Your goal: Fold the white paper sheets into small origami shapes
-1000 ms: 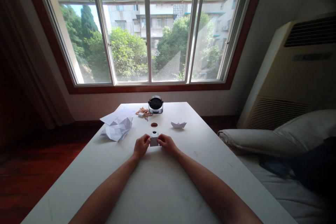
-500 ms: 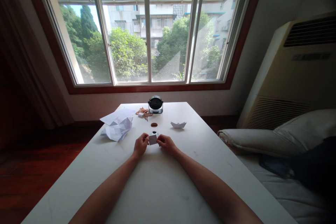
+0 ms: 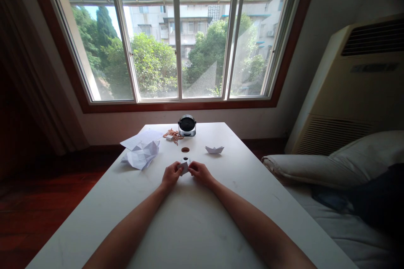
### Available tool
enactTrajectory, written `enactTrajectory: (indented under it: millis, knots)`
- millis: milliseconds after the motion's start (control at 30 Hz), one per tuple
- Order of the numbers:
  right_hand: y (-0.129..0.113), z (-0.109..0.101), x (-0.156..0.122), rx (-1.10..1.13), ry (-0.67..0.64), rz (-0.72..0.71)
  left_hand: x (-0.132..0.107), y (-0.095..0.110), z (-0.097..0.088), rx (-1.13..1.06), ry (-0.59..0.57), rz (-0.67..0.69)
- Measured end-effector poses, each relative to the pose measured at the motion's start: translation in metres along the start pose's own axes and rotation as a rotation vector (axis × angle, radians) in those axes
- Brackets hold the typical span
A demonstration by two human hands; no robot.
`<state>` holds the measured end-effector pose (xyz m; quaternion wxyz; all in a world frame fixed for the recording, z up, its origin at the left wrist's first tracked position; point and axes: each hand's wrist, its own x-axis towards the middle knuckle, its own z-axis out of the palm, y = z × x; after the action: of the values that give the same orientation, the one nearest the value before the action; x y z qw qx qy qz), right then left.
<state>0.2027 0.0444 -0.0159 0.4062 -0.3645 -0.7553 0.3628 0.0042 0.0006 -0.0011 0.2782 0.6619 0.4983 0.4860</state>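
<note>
Between my hands, just above the white table [image 3: 189, 218], is a small folded piece of paper [image 3: 184, 169], tilted. My left hand [image 3: 171, 174] pinches its left side with thumb and fingers. The fingers of my right hand [image 3: 200, 172] are closed at its right edge. Right behind the paper sits a small round object with a dark centre [image 3: 185, 159], partly hidden by the paper. A white folded paper boat [image 3: 214, 150] stands on the table beyond my right hand.
Crumpled, creased paper [image 3: 142, 155] lies at the left over a flat sheet [image 3: 139, 138]. Toward the far edge are an orange-brown cord [image 3: 174, 134] with a white plug-like piece and a round black device [image 3: 187, 125] on a stand. A round hole [image 3: 185, 150] opens in the tabletop.
The folded paper has turned between my fingers, from nearly square-on to slanted. My left hand has shifted slightly right and covers more of it. The things around have stayed put.
</note>
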Motion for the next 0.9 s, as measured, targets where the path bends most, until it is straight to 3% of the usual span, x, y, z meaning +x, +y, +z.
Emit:
enactTrajectory:
  millis: [267,500,900]
  knots:
    - [-0.001,0.000,-0.001,0.012,-0.020,0.001,0.000,-0.001,0.001,-0.023,0.050,0.001]
    - [0.000,-0.001,-0.001,-0.025,-0.025,-0.026,0.004,-0.009,0.001,-0.053,-0.035,-0.021]
    - [-0.002,0.000,-0.002,0.088,-0.043,-0.004,0.006,-0.017,0.003,-0.061,-0.082,-0.017]
